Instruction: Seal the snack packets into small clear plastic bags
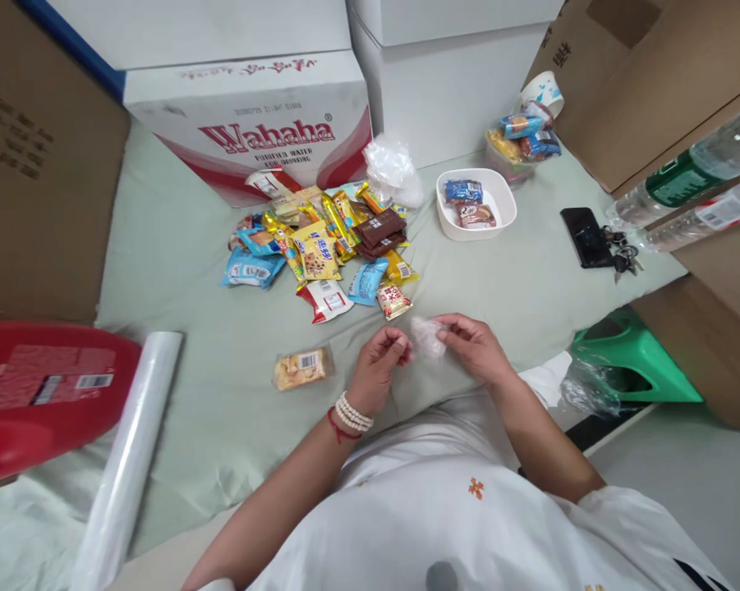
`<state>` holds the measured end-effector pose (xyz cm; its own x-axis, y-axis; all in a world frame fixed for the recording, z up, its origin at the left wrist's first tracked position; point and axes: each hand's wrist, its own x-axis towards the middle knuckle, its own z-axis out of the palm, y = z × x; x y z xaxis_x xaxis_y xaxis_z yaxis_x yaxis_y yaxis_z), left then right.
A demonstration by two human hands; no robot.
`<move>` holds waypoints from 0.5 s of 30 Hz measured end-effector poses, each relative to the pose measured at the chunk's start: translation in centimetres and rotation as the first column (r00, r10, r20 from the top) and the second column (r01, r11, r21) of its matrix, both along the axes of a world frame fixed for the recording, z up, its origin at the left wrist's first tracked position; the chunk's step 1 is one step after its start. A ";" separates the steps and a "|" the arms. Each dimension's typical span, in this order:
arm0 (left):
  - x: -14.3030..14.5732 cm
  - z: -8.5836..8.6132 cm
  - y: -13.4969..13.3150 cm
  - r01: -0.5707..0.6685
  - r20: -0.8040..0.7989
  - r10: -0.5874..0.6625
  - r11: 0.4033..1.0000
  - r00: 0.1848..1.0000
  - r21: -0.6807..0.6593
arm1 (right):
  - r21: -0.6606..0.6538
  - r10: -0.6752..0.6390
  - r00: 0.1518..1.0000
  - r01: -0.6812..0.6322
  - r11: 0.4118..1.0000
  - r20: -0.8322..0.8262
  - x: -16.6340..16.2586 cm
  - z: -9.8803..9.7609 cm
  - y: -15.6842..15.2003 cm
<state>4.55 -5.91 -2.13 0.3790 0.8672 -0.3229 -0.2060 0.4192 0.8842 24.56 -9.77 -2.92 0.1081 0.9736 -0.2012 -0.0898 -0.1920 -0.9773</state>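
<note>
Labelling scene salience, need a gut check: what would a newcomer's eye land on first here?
Probably the heap of brightly wrapped snacks in the middle of the pale green cloth, in front of the red-and-white Wahaha box. Next, the crumpled clear plastic between the left hand and right hand, nearer the wearer. Then the big red object at the left edge.
</note>
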 end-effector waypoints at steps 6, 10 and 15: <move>-0.7 0.8 0.1 -0.033 0.031 0.035 0.997 0.999 -0.072 | 0.001 -0.177 0.982 0.178 0.984 0.070 1.9 0.4 0.3; 1.1 1.0 0.0 0.048 -0.055 -0.047 0.999 0.997 0.021 | 0.048 -0.052 0.982 0.044 0.998 0.181 -0.1 1.2 0.3; 1.7 0.3 0.8 -0.037 -0.053 0.040 0.997 0.998 0.067 | 0.053 0.041 0.992 -0.048 0.997 0.122 -0.9 2.2 0.4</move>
